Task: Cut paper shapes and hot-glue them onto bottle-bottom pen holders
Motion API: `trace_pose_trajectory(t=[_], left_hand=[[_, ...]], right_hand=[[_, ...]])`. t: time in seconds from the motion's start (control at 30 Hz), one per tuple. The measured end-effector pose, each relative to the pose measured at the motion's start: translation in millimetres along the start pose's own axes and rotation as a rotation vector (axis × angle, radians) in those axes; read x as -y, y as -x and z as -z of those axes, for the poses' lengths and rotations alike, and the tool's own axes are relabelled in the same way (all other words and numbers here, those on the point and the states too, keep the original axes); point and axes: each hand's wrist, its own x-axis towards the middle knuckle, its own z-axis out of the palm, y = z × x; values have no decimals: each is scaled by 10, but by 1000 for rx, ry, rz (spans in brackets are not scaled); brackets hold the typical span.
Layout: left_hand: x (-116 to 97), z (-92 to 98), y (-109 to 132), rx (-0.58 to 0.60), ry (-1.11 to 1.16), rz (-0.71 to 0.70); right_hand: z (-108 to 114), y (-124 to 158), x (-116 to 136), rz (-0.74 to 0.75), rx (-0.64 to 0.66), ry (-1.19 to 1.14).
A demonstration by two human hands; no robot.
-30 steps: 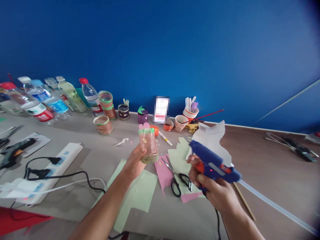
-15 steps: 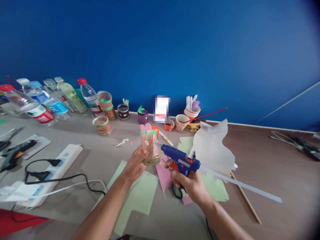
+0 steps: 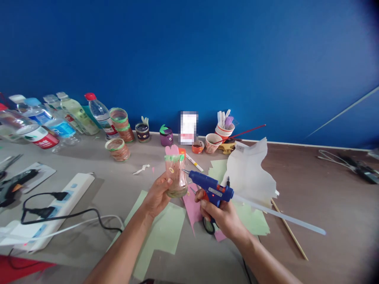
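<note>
My left hand [image 3: 157, 193] is closed around a clear plastic cup [image 3: 178, 179], cut from a bottle, painted pinkish with a green rim. A pink paper piece [image 3: 171, 150] stands up from its rim, and a small pale oval sits on its side. In my right hand [image 3: 220, 215] is a blue hot glue gun [image 3: 211, 184], its small light glowing red. The nozzle points left, right by the cup's side; whether it touches cannot be told. A long translucent glue stick [image 3: 284, 216] sticks out of the gun's back. Scissors [image 3: 209, 227] lie partly hidden beneath my right hand.
Green paper [image 3: 166, 228] and pink paper [image 3: 193, 203] lie under my hands. A power strip [image 3: 62, 213] with cables and a black glue gun [image 3: 17, 185] are at left. Bottles [image 3: 100, 114], painted cups [image 3: 117, 150] and a purple pot [image 3: 166, 137] line the back; a wooden stick [image 3: 290, 228] lies right.
The whole view has shifted slightly, so things sit a little further left. Both hands keep their holds on the cup and glue gun, with the nozzle still beside the cup.
</note>
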Motion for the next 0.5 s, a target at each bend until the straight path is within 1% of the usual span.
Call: trace_pose_trajectory(t=[0.33,0.5], left_hand=[[11,5,-2,9,15,10],[27,27,-3,14,20,6]], right_hand=[[20,-6,-49,-1,11,58],[1,-6,-20,-7,7,53]])
